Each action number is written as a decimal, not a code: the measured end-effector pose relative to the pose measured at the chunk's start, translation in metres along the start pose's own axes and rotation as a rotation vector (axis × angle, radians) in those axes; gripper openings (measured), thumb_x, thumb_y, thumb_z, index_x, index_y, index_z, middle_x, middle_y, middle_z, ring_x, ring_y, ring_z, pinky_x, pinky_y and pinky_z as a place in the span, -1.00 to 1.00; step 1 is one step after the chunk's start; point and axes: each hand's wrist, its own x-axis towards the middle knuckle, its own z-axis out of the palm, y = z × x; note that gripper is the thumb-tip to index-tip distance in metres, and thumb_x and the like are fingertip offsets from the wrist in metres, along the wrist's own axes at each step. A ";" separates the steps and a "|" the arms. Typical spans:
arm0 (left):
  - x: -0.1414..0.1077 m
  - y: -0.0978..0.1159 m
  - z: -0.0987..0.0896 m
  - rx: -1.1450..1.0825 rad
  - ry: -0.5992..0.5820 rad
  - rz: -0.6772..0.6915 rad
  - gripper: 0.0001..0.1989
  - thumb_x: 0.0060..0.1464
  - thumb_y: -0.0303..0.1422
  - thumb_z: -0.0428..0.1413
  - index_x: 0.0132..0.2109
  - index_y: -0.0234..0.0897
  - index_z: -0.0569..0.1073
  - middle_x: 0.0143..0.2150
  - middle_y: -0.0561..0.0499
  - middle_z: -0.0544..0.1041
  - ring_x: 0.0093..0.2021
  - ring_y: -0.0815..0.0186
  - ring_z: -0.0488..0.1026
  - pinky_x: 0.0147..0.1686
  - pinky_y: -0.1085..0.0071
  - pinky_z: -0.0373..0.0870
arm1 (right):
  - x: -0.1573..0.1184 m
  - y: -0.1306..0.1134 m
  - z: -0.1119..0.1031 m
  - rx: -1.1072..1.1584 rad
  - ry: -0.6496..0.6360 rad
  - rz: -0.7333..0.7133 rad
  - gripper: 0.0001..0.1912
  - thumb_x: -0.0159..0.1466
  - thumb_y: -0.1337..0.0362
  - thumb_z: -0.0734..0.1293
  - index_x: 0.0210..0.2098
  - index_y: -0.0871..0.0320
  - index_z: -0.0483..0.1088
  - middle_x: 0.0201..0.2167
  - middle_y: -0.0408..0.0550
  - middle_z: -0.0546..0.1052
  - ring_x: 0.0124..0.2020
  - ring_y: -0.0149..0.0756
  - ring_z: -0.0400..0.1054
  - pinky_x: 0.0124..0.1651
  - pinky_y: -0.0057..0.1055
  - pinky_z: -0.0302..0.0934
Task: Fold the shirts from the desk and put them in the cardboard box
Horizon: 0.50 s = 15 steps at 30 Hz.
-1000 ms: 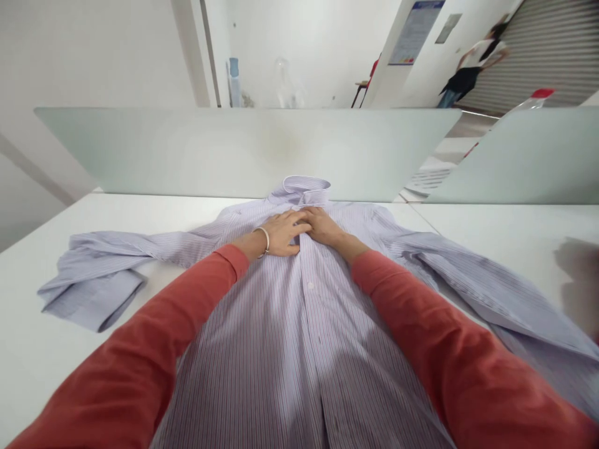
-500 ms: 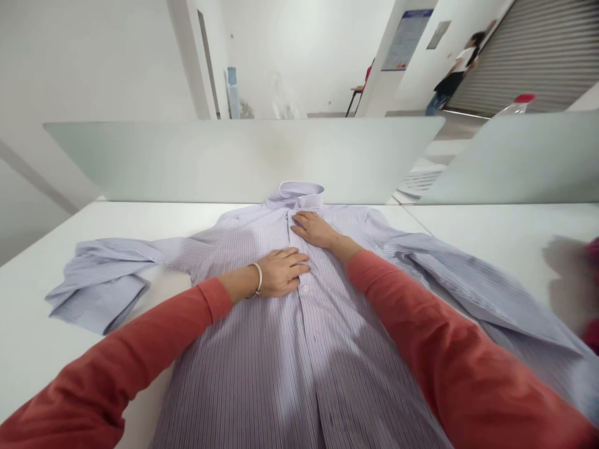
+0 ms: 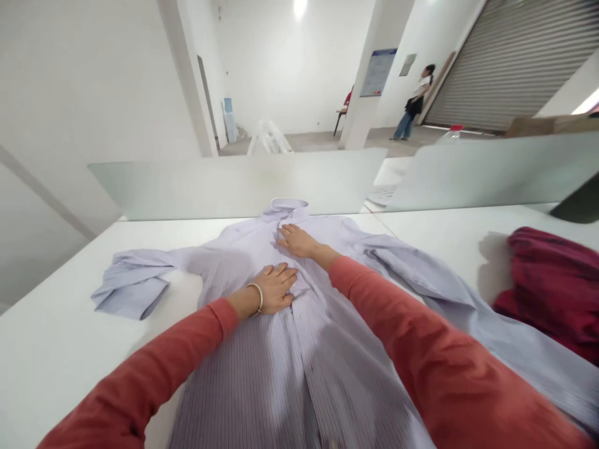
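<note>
A thin, finely striped lilac shirt (image 3: 243,374) lies spread on the smooth white counter (image 3: 47,349), its rounded collar (image 3: 291,204) upright near the far edge. The left hand (image 3: 276,289) and right hand (image 3: 298,242) lie flat on its creased front, fingers loosely apart. Beside one sleeve (image 3: 421,274) sits a rumpled dark red cloth (image 3: 552,280); past the far edge stands a clear bottle (image 3: 452,135) with a red cap, contents indistinct.

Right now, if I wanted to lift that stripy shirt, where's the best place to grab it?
Probably both shoulders: bring the left hand and right hand in from their outer edges and pinch. The shirt lies spread front up, collar at the far end and sleeves out sideways, so the wide-set shoulders should let it hang evenly.
</note>
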 end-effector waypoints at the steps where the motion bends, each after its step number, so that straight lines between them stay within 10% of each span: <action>1: -0.002 0.002 -0.001 0.002 -0.013 -0.011 -0.49 0.13 -0.24 -0.20 0.18 -0.40 0.11 0.25 -0.12 0.06 0.23 0.06 -0.07 0.10 0.10 0.00 | -0.004 -0.004 -0.008 0.006 0.030 0.007 -0.51 0.29 0.16 0.06 0.10 0.38 0.12 0.16 0.20 0.10 0.19 -0.10 -0.08 0.15 -0.21 -0.08; 8: -0.006 0.005 -0.006 0.027 -0.031 -0.047 -0.48 0.11 -0.31 -0.18 0.20 -0.42 0.07 0.23 -0.17 0.09 0.23 0.09 -0.03 0.10 0.14 0.04 | -0.070 -0.034 -0.036 0.002 -0.018 0.035 -0.69 0.23 0.20 0.19 -0.11 0.26 0.32 -0.06 0.11 0.36 0.02 -0.18 0.19 0.02 -0.24 0.11; 15: -0.030 0.035 -0.009 0.002 0.094 -0.007 -0.57 0.14 -0.34 -0.24 0.13 -0.32 0.20 0.20 -0.13 0.16 0.22 0.12 0.00 0.10 0.14 0.05 | -0.144 -0.057 -0.056 0.061 0.137 0.060 -0.56 0.31 0.20 0.03 0.06 0.37 0.17 0.12 0.18 0.17 0.17 -0.22 -0.01 0.17 -0.28 -0.07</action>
